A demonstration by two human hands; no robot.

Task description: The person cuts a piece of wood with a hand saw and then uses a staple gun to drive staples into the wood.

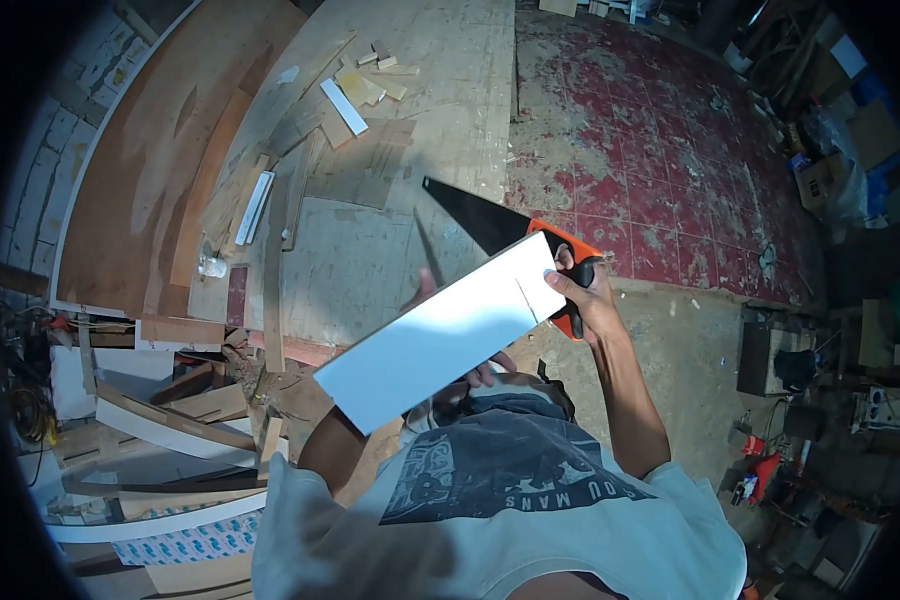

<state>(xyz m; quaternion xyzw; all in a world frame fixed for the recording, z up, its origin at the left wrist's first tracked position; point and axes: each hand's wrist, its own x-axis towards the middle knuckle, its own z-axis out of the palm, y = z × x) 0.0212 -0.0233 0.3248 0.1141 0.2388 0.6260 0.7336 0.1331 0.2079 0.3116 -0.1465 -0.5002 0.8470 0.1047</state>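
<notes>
White board [440, 335]: stiff, light-looking, smooth-faced; lying across both hands. Right hand [585, 295] is pinching its far end against a handsaw [500, 235]; left hand [470, 375] is supporting beneath, grip hidden.

White board [440, 335] held tilted; orange-handled handsaw [490, 225] behind it.

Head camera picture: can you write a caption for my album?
Right hand grips an orange-handled saw while the left hand supports a white board from below.
</notes>
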